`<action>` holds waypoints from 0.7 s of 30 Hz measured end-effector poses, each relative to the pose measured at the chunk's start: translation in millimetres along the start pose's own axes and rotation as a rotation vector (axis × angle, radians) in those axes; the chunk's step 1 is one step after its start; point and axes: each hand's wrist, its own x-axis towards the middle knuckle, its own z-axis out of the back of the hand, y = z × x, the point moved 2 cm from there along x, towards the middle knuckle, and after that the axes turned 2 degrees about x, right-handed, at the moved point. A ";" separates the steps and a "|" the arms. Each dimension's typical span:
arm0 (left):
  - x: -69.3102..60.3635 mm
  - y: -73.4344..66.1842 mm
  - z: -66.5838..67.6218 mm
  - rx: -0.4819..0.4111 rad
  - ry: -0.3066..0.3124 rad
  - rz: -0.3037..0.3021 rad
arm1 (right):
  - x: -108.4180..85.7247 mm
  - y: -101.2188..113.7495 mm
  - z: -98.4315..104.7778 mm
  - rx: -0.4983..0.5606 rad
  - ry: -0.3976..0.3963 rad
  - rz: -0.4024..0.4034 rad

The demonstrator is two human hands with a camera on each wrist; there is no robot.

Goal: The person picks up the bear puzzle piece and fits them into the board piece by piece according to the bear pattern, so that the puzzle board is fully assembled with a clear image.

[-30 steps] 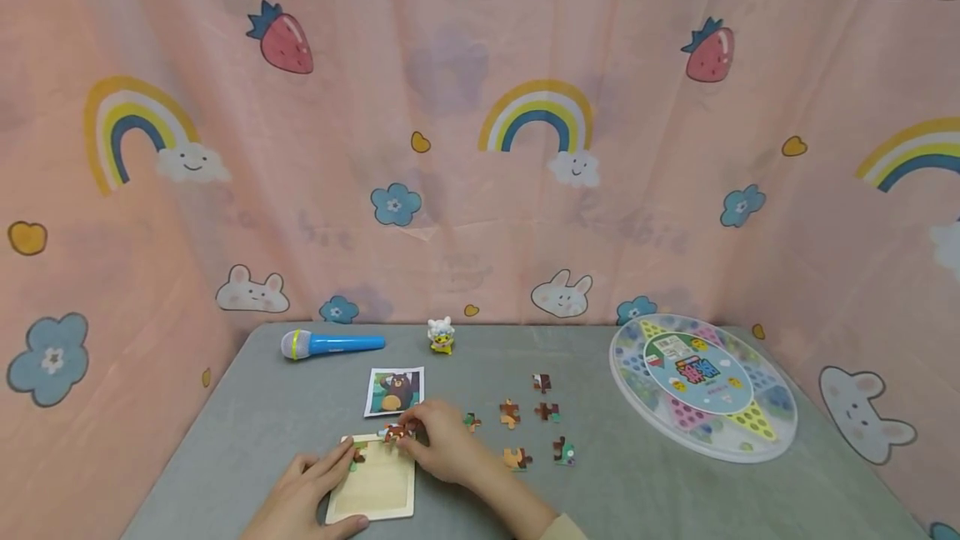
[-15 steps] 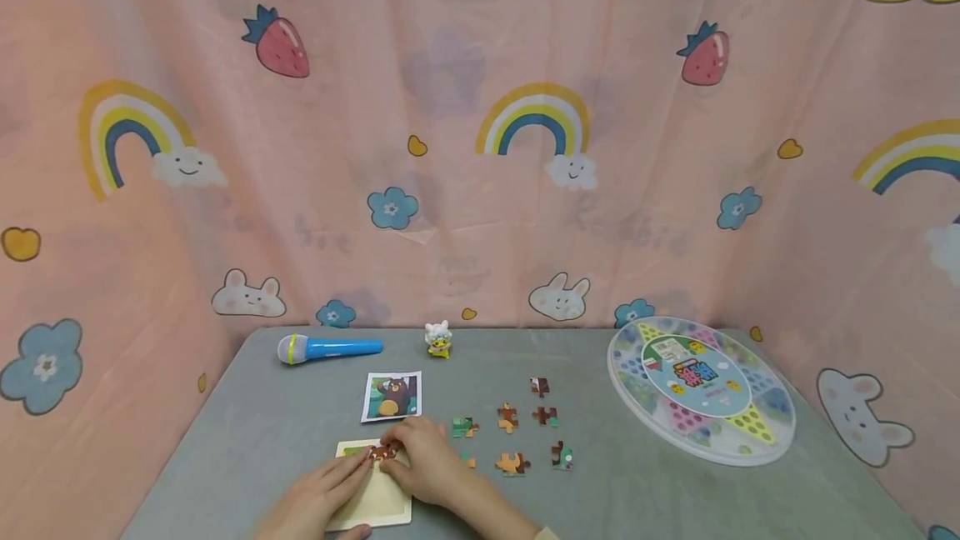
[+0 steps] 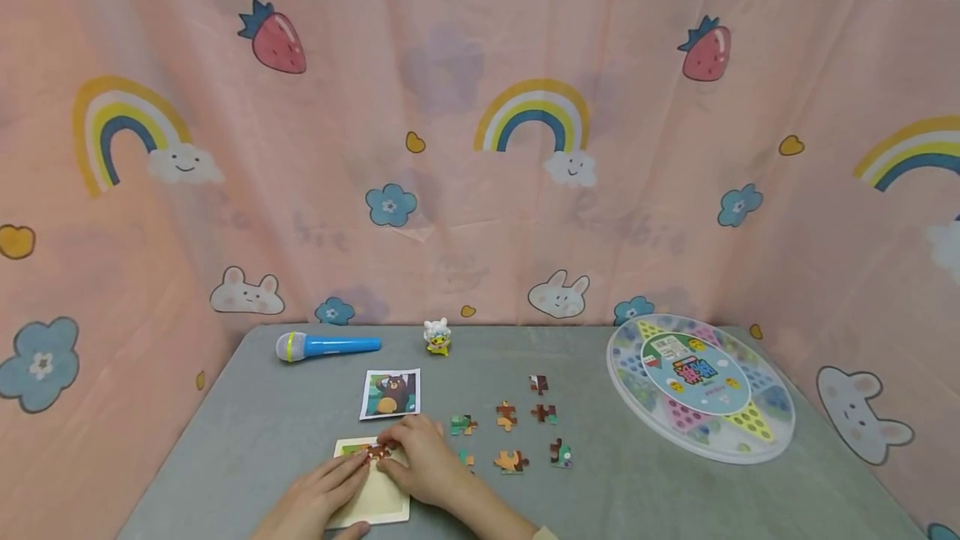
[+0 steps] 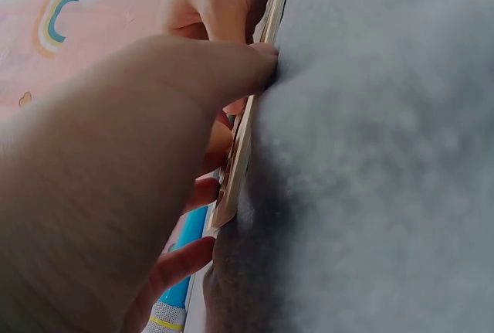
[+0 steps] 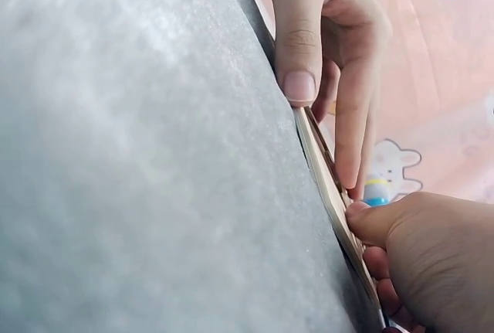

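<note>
A shallow pale wooden puzzle tray lies on the grey table in the head view. My left hand rests on its left side, fingers extended over the top and thumb at the near edge. Close to the tray's far edge, my right hand pinches a brown puzzle piece between thumb and index finger. The piece sits on the tray by the left fingertips, partly hidden. Beside it shows a bit of a green puzzle piece. From the left wrist, the tray appears edge-on.
Several loose jigsaw pieces lie right of the tray. Behind it is a bear picture card. Farther back are a blue toy microphone and a small figurine. A round board game occupies the table's right.
My right hand has brought the brown piece left and nearer, down to the tray beside the left fingers. The left fingers have shifted slightly right over the tray.
</note>
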 end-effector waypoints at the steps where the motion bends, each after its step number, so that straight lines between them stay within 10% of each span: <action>1: 0.0 0.1 -0.1 -0.002 0.002 0.002 | 0.0 -0.2 0.0 0.003 0.000 0.001; 21: -0.2 3.9 -2.0 -0.009 -0.021 -0.003 | -0.6 -2.1 -1.6 0.019 -0.009 -0.014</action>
